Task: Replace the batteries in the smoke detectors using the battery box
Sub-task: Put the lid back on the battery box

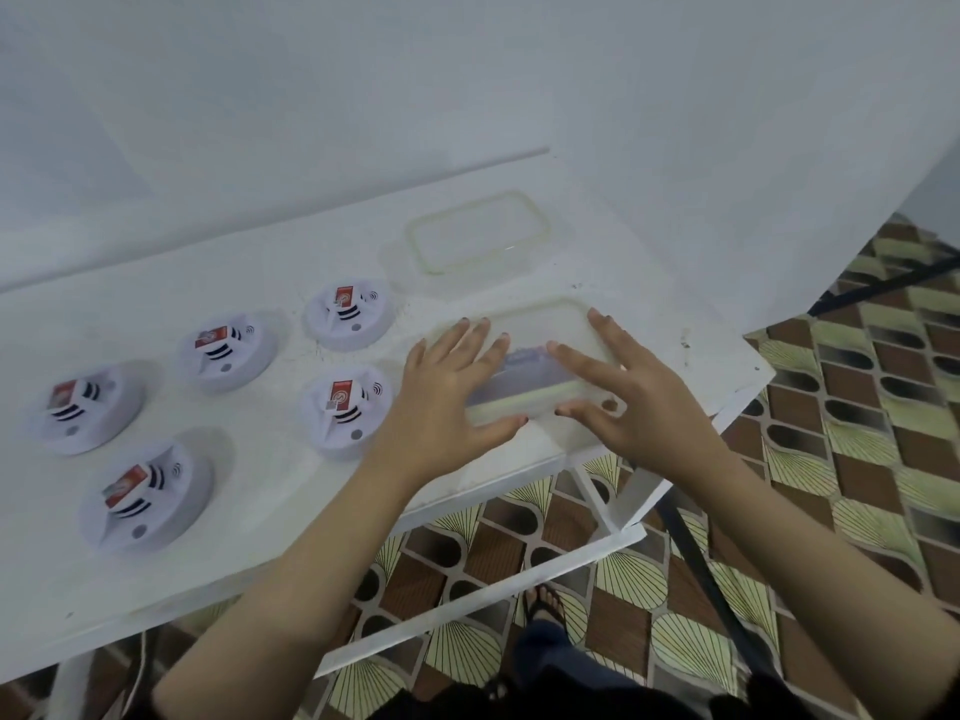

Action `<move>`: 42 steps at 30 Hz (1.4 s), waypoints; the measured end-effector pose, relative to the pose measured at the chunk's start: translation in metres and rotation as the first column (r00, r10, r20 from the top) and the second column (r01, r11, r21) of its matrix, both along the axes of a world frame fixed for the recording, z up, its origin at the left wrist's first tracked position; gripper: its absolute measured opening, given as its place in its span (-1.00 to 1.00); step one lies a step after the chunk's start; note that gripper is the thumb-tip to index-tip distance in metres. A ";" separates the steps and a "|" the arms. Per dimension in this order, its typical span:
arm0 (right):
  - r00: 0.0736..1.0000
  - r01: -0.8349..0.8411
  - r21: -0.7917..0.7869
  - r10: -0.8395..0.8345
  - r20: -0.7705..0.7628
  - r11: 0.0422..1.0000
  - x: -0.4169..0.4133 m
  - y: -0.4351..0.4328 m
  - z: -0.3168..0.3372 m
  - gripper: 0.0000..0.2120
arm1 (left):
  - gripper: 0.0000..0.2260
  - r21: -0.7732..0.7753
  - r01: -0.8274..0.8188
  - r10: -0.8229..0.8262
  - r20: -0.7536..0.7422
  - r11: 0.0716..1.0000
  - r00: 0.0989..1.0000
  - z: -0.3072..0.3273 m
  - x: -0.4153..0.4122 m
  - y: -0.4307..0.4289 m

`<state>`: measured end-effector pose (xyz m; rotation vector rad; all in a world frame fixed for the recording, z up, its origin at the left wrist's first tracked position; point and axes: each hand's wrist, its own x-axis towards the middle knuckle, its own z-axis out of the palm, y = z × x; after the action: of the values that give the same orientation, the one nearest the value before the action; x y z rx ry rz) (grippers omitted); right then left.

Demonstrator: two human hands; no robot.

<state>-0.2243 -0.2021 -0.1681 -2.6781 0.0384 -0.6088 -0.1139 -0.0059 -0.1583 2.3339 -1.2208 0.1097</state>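
Left hand and right hand both lie flat, fingers straight and spread, over the clear battery box, gripping nothing. The box (contents blurred) sits near the right front edge of the table. Its lid lies just behind. Five smoke detectors stand to the left. Recommended: steady the box with one hand, draw it inward from the edge, then reach in.

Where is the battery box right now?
In the head view, the battery box sits at the table's right end, under the left hand and right hand, right of the nearest smoke detector.
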 end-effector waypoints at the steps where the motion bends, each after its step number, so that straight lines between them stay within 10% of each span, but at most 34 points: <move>1: 1.000 0.008 -0.008 -0.008 0.003 1.000 0.000 0.000 -0.001 -0.49 | -0.29 -0.013 0.009 -0.008 0.028 1.000 1.000 -0.002 -0.001 0.000; 36: 0.994 0.003 -0.051 -0.008 -0.107 0.999 0.009 0.008 0.003 -0.43 | -0.39 -0.004 0.100 -0.099 0.063 0.995 0.993 -0.002 0.006 0.000; 42: 0.998 -0.020 -0.104 0.013 -0.066 0.994 -0.003 0.001 0.022 -0.43 | -0.41 0.087 0.165 -0.149 -0.164 0.982 0.975 0.025 0.025 0.003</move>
<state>-0.2272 -0.2008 -0.1458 -2.7965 0.0030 -0.5313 -0.0893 -0.0032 -0.1335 2.2699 -1.3530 -0.1896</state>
